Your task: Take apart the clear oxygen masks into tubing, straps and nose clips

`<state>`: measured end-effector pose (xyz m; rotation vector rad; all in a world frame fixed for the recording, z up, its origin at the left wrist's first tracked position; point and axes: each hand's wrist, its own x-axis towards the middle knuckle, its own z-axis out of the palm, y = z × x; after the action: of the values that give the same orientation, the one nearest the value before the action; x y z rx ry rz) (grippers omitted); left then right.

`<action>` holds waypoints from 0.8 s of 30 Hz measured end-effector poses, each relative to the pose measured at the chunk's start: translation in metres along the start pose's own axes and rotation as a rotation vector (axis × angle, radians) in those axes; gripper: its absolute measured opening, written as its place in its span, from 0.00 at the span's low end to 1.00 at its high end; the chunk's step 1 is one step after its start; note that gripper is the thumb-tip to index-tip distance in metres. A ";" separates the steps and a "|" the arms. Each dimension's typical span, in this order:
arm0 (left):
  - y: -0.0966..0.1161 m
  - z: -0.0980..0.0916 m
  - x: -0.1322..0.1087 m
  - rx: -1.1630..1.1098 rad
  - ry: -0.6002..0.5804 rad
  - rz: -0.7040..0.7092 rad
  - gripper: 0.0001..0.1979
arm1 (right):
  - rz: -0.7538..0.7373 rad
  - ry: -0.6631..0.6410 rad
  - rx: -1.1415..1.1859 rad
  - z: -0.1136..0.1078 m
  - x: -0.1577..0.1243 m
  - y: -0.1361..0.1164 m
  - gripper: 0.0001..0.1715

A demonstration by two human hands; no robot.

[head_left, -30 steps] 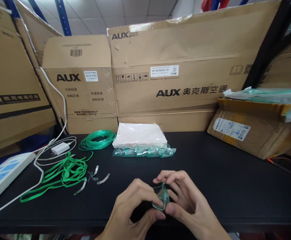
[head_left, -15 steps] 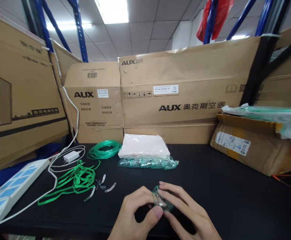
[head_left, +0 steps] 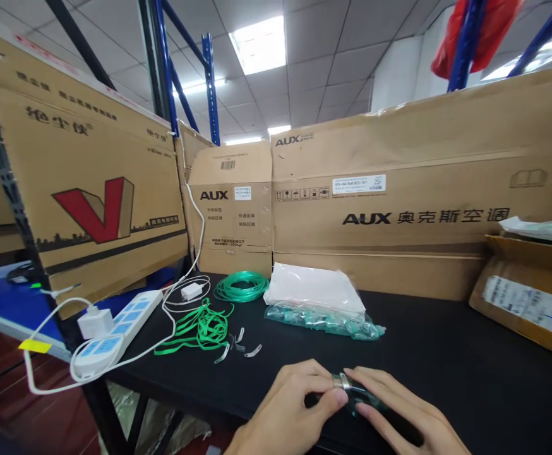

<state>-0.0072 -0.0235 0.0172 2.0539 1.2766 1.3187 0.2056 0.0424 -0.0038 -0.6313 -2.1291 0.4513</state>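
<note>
A small clear green plastic mask (head_left: pixel 368 400) is between my two hands, low in the head view, just above the black table. My left hand (head_left: pixel 295 401) pinches its left edge between thumb and index finger. A shiny curved metal strip (head_left: pixel 343 381) lies across the mask at my left fingertips. My right hand (head_left: pixel 406 407) grips the mask from the right, fingers on top and thumb below. My fingers hide much of the mask. Several loose metal strips (head_left: pixel 253 351) and a heap of green elastic straps (head_left: pixel 207 327) lie to the left.
A coil of green tubing (head_left: pixel 242 286) and a clear bag of green parts (head_left: pixel 323 322) under white sheets (head_left: pixel 311 287) are at the back. A power strip (head_left: pixel 119 332) with white cables lines the left edge. Cardboard panels (head_left: pixel 384 189) and an open carton (head_left: pixel 527 303) border the table.
The view has turned left, so things appear farther right. My hands still grip the mask, which has turned, and the metal strip shows more plainly at my left fingertips.
</note>
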 end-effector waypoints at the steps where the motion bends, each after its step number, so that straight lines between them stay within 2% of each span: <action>1: 0.001 -0.007 0.000 0.041 -0.003 -0.001 0.13 | 0.004 0.007 -0.007 -0.001 0.000 0.001 0.19; 3: 0.000 -0.028 -0.002 0.130 0.030 -0.019 0.12 | 0.028 0.019 -0.026 -0.002 -0.001 0.002 0.18; 5: -0.005 -0.057 -0.007 0.230 0.105 -0.056 0.12 | 0.055 0.019 -0.046 -0.002 -0.002 0.001 0.18; 9: -0.025 -0.121 -0.026 0.470 0.352 -0.194 0.15 | 0.076 0.000 -0.055 -0.003 -0.002 -0.006 0.18; 11: -0.039 -0.144 -0.036 0.583 0.473 -0.296 0.19 | 0.094 -0.013 -0.050 -0.003 0.000 -0.009 0.18; 13: -0.052 -0.158 -0.043 0.654 0.533 -0.373 0.21 | 0.109 -0.015 -0.049 -0.003 0.001 -0.010 0.18; 17: -0.065 -0.175 -0.036 0.677 0.521 -0.409 0.17 | 0.084 -0.006 -0.052 0.000 0.000 -0.005 0.18; 20: -0.058 -0.192 -0.018 0.651 0.537 -0.393 0.20 | 0.073 -0.013 -0.041 0.002 -0.003 -0.002 0.16; 24: -0.032 -0.208 0.011 0.615 0.583 -0.345 0.25 | 0.101 -0.027 -0.025 0.003 -0.005 -0.003 0.16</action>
<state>-0.2005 -0.0284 0.1010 1.6922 2.4202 1.5405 0.2050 0.0374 -0.0070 -0.7535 -2.1376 0.4915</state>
